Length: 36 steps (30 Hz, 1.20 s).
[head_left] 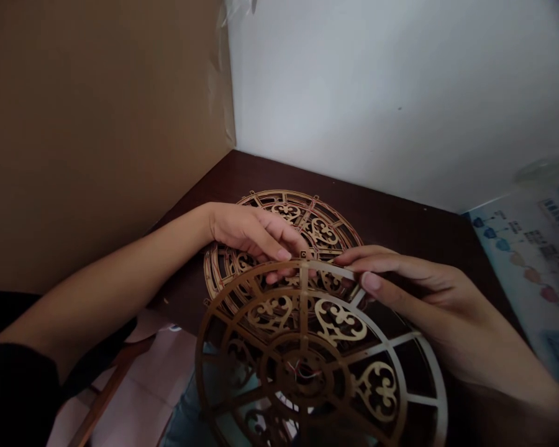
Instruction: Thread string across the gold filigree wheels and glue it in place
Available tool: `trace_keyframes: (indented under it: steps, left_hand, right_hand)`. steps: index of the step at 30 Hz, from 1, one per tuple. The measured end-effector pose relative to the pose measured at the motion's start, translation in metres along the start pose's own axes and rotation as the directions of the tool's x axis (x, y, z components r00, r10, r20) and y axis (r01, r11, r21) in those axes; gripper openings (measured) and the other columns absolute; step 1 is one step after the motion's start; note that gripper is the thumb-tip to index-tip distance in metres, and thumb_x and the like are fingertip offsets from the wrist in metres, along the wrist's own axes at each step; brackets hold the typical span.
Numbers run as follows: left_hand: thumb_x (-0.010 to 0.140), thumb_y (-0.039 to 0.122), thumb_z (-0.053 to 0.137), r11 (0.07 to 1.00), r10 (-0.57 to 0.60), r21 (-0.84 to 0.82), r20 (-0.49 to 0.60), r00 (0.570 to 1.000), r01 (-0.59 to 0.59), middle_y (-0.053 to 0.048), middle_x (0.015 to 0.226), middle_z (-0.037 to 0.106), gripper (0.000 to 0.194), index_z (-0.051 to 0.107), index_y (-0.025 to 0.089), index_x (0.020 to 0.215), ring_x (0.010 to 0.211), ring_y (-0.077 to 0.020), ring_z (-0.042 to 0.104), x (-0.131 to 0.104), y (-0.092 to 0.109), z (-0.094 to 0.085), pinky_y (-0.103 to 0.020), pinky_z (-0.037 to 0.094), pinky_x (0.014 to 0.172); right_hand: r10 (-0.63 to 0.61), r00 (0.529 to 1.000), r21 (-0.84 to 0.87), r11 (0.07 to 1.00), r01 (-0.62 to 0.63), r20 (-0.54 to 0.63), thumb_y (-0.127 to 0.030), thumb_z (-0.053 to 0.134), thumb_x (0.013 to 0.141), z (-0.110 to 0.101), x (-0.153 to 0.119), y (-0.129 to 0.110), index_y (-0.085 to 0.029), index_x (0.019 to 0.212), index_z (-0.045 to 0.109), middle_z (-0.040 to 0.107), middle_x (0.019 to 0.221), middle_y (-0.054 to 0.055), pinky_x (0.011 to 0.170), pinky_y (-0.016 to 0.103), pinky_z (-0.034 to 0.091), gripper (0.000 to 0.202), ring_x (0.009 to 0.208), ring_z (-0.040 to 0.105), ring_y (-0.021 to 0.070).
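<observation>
A round openwork metal frame point(403, 397) with spokes and scroll ornaments is tilted up in front of me, its lower part cut off by the picture's bottom. My right hand point(414, 285) pinches its upper right rim between thumb and fingers. At the top of the rim, my left hand point(261, 236) has its thumb near a small tab, with the other fingers behind the frame, partly hidden. Behind it, more round frames of the same pattern point(284, 195) lie stacked on the dark table. Thin wires point(302, 372) show at the frame's centre.
The dark brown table point(400, 217) meets a white wall point(354, 93) at the back and a brown panel point(97, 124) on the left. A printed blue-and-white package point(531, 261) stands at the right. Tiled floor point(140, 385) shows below left.
</observation>
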<state>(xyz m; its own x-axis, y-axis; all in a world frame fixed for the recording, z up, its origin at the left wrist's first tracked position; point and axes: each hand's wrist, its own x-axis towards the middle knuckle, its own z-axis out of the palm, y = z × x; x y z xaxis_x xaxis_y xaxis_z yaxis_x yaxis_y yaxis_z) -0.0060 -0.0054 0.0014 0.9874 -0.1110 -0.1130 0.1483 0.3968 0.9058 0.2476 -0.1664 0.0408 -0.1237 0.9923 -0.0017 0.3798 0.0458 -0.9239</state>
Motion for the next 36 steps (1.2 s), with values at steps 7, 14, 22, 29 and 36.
trace_keyframes:
  steps: [7,14,22,29,36]
  left_hand:
    - [0.094,0.042,0.082,1.000,0.029,0.000,0.007,1.000,-0.029,-0.008,0.088,0.078,0.037,0.077,0.015,0.119,0.077,-0.0191,0.076,-0.001,0.000,0.003,-0.026,0.062,0.072]
    - [0.092,0.034,0.083,0.994,0.062,-0.089,0.016,0.998,-0.061,-0.009,0.103,0.082,0.038,0.075,0.017,0.125,0.079,-0.0192,0.078,0.000,-0.005,-0.002,-0.029,0.065,0.075]
    - [0.093,0.025,0.083,0.987,0.122,-0.120,0.102,0.987,-0.110,-0.008,0.103,0.083,0.036,0.078,0.015,0.127,0.087,-0.0169,0.079,0.000,0.002,-0.001,-0.023,0.062,0.081]
    - [0.097,0.032,0.078,0.985,0.107,-0.145,0.082,0.991,-0.094,-0.009,0.102,0.084,0.035,0.078,0.015,0.128,0.077,-0.0145,0.077,0.003,0.000,-0.001,-0.019,0.059,0.066]
    - [0.086,0.027,0.090,0.994,0.037,-0.108,0.008,0.999,-0.035,-0.008,0.097,0.083,0.037,0.080,0.015,0.119,0.079,-0.0154,0.078,0.004,0.003,0.005,-0.020,0.061,0.070]
  right_hand:
    - [-0.034,0.999,0.017,0.999,0.035,-0.016,-0.048,0.084,0.090,-0.003,0.000,0.000,-0.038,0.095,0.088,0.081,0.117,0.001,0.101,0.029,0.061,0.011,0.109,0.076,0.0198]
    - [-0.036,0.999,0.079,0.996,0.036,-0.002,-0.046,0.089,0.086,-0.009,-0.004,0.004,-0.037,0.097,0.089,0.079,0.118,0.006,0.090,0.027,0.065,0.014,0.113,0.076,0.0238]
    - [-0.114,0.956,0.004,0.993,0.117,0.271,-0.042,0.092,0.082,-0.019,-0.003,-0.013,-0.043,0.101,0.088,0.080,0.118,0.006,0.099,0.032,0.063,0.019,0.117,0.077,0.0241]
    - [-0.126,0.951,-0.015,0.991,0.136,0.281,-0.041,0.092,0.083,-0.020,-0.004,-0.009,-0.045,0.103,0.087,0.079,0.120,0.004,0.101,0.030,0.061,0.021,0.121,0.075,0.0228]
    - [-0.168,0.935,0.018,0.985,0.171,0.312,-0.044,0.091,0.084,-0.017,0.001,-0.010,-0.045,0.106,0.087,0.079,0.121,0.003,0.100,0.022,0.060,0.022,0.118,0.076,0.0193]
